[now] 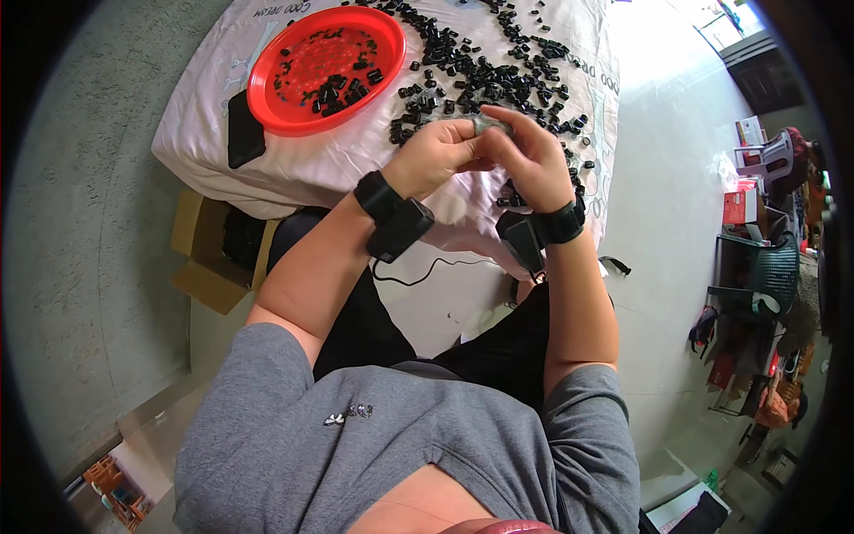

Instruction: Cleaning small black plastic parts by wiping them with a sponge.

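Note:
My left hand [430, 160] and my right hand [539, 167] meet over the near part of the cloth-covered table. Fingers of both hands are pinched together around a small translucent greyish piece [489, 124], blurred and partly covered. Its exact kind does not show. Just beyond my hands, many small black glossy parts [507, 76] lie scattered over the cloth. To the left stands a red round plastic basin [261, 105] with a perforated-looking bottom. Several black parts [342, 92] lie inside it.
A black phone-like slab [245, 133] lies left of the basin on the pale printed cloth [311, 169]. Below the table's left edge is an open cardboard box [203, 240] with dark contents. Wrist-worn black devices trail a cable [427, 271]. Chairs [769, 267] and boxes stand far right.

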The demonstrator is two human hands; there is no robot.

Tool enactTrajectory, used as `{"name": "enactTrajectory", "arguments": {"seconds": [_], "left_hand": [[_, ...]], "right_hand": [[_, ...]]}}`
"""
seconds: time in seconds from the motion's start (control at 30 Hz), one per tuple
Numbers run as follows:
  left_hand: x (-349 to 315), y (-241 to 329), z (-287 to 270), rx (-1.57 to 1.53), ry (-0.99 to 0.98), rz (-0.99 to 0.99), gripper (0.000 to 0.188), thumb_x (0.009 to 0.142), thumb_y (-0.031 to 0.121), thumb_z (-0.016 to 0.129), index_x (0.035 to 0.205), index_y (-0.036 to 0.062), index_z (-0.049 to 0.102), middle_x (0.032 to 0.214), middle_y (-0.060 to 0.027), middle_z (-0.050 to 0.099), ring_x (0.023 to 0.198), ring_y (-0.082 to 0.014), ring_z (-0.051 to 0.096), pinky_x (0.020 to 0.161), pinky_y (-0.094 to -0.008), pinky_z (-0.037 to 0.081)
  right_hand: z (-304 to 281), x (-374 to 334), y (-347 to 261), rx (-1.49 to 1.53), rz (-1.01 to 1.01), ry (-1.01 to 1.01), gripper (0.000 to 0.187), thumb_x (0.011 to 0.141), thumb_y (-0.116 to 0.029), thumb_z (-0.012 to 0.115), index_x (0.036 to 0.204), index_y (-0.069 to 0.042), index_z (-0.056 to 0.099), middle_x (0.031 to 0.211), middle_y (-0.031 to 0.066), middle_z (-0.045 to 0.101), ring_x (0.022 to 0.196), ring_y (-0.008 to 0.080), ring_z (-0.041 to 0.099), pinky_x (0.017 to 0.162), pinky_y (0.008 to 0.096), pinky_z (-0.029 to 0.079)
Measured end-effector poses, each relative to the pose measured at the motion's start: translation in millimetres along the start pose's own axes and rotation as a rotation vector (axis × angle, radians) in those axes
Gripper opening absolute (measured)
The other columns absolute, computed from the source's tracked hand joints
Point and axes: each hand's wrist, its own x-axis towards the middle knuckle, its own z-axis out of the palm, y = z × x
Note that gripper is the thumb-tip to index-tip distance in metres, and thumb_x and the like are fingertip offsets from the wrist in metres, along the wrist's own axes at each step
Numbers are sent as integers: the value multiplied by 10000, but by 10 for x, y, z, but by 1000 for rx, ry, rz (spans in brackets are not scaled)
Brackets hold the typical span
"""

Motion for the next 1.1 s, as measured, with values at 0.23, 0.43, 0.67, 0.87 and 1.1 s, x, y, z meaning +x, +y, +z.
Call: {"name": "enactTrajectory", "arguments": {"seconds": [0.23, 0.43, 0.67, 0.87, 1.1], "left_hand": [[-30, -34, 91, 217, 122, 24, 276, 1016, 199, 552, 1125, -45, 619, 1084, -91, 671, 1014, -138, 643, 934, -290, 516], [-30, -22, 96, 293, 161, 63, 251, 1004, 176, 568, 1095, -46, 644, 1038, -74, 687, 969, -117, 643, 890, -269, 515], [-8, -79, 90, 400, 220, 150, 227, 990, 164, 570, 1044, -38, 658, 941, -60, 697, 851, -97, 640, 801, -270, 523], [-11, -30, 44, -94, 100, -30, 306, 1013, 247, 557, 1201, 11, 606, 1150, -70, 660, 1056, -146, 622, 949, -312, 498], [4, 76, -7, -271, -23, -107, 331, 1006, 324, 552, 1186, 52, 604, 1124, -47, 652, 1038, -138, 609, 961, -323, 475]], "right_hand": [[49, 0, 72, -115, -66, 3, 350, 855, -164, 725, 1159, 2, 667, 774, 101, 673, 674, 119, 611, 644, 262, 506], [76, 0, 13, -256, -107, 22, 324, 862, -184, 721, 1144, -31, 678, 841, 151, 698, 721, 195, 664, 666, 297, 518], [95, -11, -55, -283, -166, 52, 303, 864, -180, 721, 1121, -25, 681, 839, 155, 698, 745, 213, 690, 688, 300, 533], [62, -29, -193, -239, -144, 12, 315, 861, -112, 704, 1161, -24, 672, 898, 150, 712, 792, 201, 705, 733, 290, 547], [6, -25, -231, -452, -362, 17, 297, 841, -26, 666, 1136, -41, 695, 1029, 152, 705, 853, 253, 715, 747, 314, 563]]}}
